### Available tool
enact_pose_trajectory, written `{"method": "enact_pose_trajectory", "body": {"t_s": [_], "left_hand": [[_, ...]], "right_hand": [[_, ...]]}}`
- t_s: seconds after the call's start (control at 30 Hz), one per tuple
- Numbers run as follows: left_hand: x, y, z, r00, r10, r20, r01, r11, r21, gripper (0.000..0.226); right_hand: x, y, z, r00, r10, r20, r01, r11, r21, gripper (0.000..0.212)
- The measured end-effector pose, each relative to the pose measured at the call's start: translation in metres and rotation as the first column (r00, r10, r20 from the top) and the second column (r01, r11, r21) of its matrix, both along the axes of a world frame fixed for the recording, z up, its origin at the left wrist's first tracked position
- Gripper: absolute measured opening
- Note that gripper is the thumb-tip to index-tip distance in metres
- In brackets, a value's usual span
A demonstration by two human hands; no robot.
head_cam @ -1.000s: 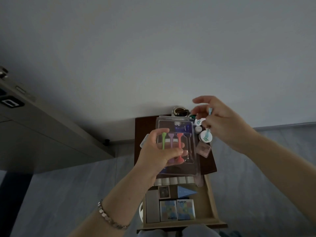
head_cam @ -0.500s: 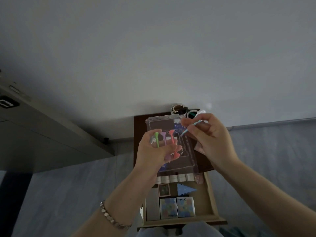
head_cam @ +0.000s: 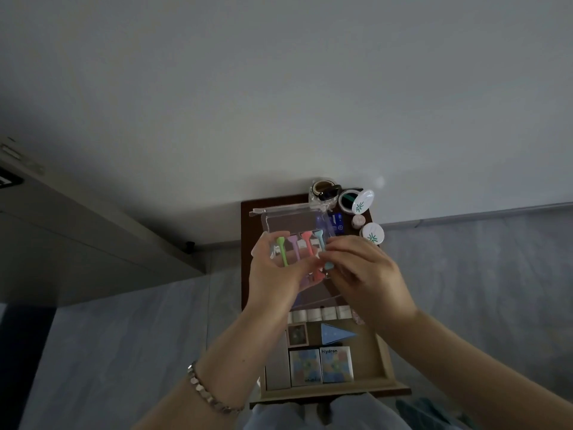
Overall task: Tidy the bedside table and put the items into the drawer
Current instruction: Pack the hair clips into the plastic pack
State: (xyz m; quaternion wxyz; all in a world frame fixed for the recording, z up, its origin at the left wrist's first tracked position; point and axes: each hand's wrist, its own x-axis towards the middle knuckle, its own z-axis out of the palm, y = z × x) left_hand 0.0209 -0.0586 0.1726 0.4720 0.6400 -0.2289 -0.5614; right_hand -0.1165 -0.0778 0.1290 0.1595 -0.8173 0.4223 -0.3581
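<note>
The left hand [head_cam: 276,274] clasps the clear case [head_cam: 291,225] while the right hand [head_cam: 366,274] fingers [head_cam: 341,246] pinch its blue stick [head_cam: 320,242].

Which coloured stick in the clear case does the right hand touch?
The light blue stick, the rightmost, pinched by the right hand. The green, purple and coral ones lie farther left.

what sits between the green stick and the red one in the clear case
A purple stick lies between the green stick and the red stick, seen in the head view.
</note>
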Motion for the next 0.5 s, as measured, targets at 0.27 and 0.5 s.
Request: {"method": "enact_pose_trajectory", "body": {"t_s": [0.27,0.5], "left_hand": [[0.014,-0.01,-0.046,0.999,0.014,-0.035,-0.011,0.995,0.096,0.055],[0.032,-0.042,-0.121,0.99,-0.05,0.132,0.033,0.991,0.128,0.052]], "right_hand": [[0.004,0.001,-0.026,0.979,0.093,-0.182,-0.033,0.952,0.306,0.039],[0.002,-0.022,-0.123,0.956,-0.261,-0.133,0.261,0.55,0.794,0.023]]}}
